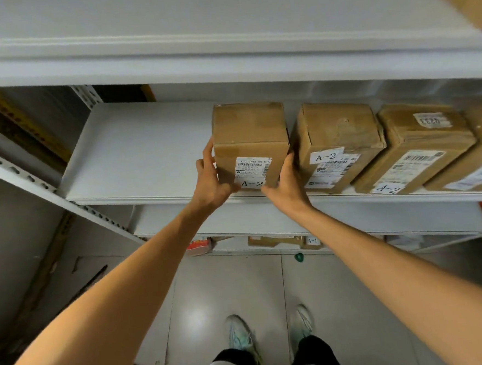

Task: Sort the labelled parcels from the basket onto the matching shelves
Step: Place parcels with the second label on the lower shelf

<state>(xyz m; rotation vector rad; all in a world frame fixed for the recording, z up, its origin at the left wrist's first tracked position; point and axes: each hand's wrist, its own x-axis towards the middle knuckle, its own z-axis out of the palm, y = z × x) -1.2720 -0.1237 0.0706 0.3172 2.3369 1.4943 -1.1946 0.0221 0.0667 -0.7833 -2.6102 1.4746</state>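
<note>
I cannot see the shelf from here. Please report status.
Left hand and right hand clamp brown cardboard parcel labelled A-2 on white metal shelf. Neighbouring A-2 box close beside right hand.

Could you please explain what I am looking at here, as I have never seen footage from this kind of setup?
This is a single picture from a wide-angle camera worn on a person's head, looking forward and down. There is no machine: the two bare arms belong to the wearer, whose shoes show below on the tiled floor. The left hand and right hand grip the sides of a brown cardboard parcel with a white A-2 label, which stands at the front of a white metal shelf. To its right stand more brown cardboard parcels, two of them visibly marked A-2. Another white shelf runs above.
</note>
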